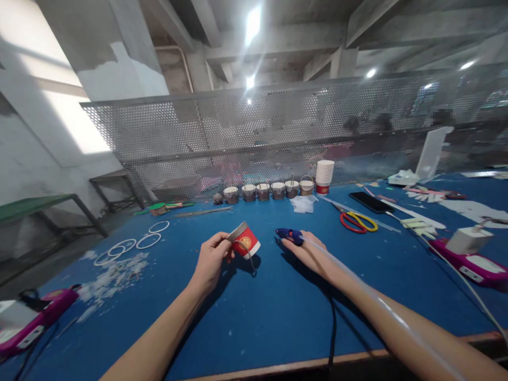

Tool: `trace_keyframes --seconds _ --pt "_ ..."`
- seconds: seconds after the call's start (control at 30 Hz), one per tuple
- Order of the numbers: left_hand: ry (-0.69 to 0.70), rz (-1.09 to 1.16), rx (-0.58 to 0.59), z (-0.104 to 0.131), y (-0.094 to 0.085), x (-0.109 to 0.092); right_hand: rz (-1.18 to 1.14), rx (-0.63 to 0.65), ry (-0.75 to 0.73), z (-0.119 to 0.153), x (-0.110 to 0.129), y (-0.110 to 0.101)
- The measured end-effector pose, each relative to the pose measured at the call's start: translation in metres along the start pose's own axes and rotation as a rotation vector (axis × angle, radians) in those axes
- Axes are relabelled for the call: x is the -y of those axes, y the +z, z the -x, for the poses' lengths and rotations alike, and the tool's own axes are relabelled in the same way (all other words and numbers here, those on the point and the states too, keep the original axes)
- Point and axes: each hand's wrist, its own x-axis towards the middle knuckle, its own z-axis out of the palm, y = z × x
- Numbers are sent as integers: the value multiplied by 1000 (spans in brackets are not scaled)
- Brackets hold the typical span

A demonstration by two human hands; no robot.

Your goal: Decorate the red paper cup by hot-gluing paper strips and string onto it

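Note:
My left hand [214, 255] pinches a red paper cup [246, 242], tilted on its side above the blue table. A grey-brown cord or strip wraps the cup's rim end, and a loose end of it dangles below. My right hand [311, 251] is closed around a dark blue hot glue gun [289, 235], its nozzle pointing left toward the cup with a gap between them. A clear glue stick [367, 291] runs back from the gun over my right forearm. The gun's black cable [332, 323] drops over the table's front edge.
Several wrapped cups [278, 190] line the back beside a cup stack [325, 177]. Scissors [359, 221], a phone [371, 202] and a pink power strip [470, 262] lie right. White rings [148, 241], scraps [115, 278] and another power strip [43, 317] lie left.

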Motion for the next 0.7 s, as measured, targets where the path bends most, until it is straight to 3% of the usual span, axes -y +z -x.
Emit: trace_keyframes --seconds 0.13,0.33,0.47,0.53,0.6,0.7 --pt "11 -8 0 0 1 1 224 46 88 -1 4 2" --pt "-21 10 36 -2 2 5 297 116 75 6 14 -16" --pt "-29 25 60 0 3 7 447 -39 57 34 11 -32" --pt "-25 14 82 2 5 7 383 -70 3 52 13 -34" --pt "-19 -12 105 4 7 7 213 -20 -107 66 21 -28" --pt "-6 -57 130 7 10 7 134 23 -319 69 40 -10"
